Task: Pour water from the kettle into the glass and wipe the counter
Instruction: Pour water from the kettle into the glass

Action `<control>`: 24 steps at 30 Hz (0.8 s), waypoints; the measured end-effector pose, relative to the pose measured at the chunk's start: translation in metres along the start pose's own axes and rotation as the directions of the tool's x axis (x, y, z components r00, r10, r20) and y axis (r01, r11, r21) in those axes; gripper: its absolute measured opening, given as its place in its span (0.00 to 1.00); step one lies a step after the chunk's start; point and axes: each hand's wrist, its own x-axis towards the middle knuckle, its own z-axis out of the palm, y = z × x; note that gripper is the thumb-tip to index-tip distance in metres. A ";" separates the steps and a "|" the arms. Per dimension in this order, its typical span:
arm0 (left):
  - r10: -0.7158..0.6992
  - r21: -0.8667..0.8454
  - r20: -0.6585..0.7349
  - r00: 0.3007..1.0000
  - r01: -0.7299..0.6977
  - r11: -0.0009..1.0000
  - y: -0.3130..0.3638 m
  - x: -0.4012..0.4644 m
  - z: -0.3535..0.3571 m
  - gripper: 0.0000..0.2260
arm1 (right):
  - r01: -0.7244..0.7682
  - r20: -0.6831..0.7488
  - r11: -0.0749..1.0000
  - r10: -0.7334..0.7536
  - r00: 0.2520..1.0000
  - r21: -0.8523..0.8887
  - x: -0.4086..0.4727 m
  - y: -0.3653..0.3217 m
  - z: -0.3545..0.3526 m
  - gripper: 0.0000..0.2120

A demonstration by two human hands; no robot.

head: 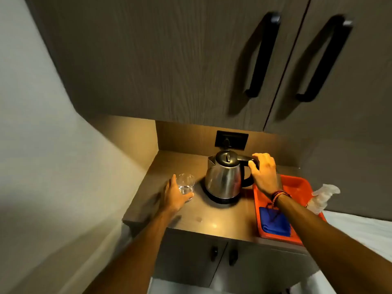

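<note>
A steel kettle (223, 179) with a black lid and handle stands on its black base in the middle of the small brown counter (222, 219). My right hand (264, 172) is closed around the kettle's handle. Left of the kettle stands a clear glass (185, 184) with a little water at its bottom. My left hand (175, 195) wraps around the glass from the left. A folded blue cloth (274, 221) lies at the near end of an orange tray (297, 185) on the counter's right side.
A black wall socket (231, 139) sits behind the kettle, with a plug in it. Upper cabinets with black handles (263, 54) hang low over the counter. A clear plastic spray bottle (323, 197) rests at the tray's right edge. A wall closes the left side.
</note>
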 end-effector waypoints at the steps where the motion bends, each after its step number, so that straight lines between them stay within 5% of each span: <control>1: -0.033 -0.037 -0.016 0.999 0.032 0.999 -0.002 0.010 0.008 0.49 | -0.034 -0.016 0.998 0.035 0.999 0.046 0.011 0.008 0.009 0.12; 4: -0.108 -0.220 -0.037 0.993 0.097 0.971 -0.009 0.029 0.024 0.48 | -0.189 0.046 0.973 0.185 0.982 0.130 0.035 0.016 0.023 0.11; 6: -0.125 -0.325 -0.047 0.991 0.103 0.940 -0.013 0.040 0.038 0.42 | -0.279 0.091 0.942 0.266 0.960 0.188 0.051 0.023 0.037 0.20; 12: -0.107 -0.415 -0.147 0.983 0.037 0.909 -0.017 0.055 0.054 0.37 | -0.438 0.105 0.858 0.426 0.899 0.268 0.069 0.019 0.058 0.27; 18: -0.071 -0.441 -0.138 0.988 0.003 0.898 -0.017 0.059 0.047 0.37 | -0.311 -0.068 0.914 0.339 0.938 0.262 0.065 -0.012 0.054 0.26; 24: -0.075 -0.416 -0.159 0.984 0.002 0.910 -0.018 0.058 0.034 0.36 | -0.167 -0.072 0.980 0.175 0.982 0.106 0.070 -0.052 0.054 0.22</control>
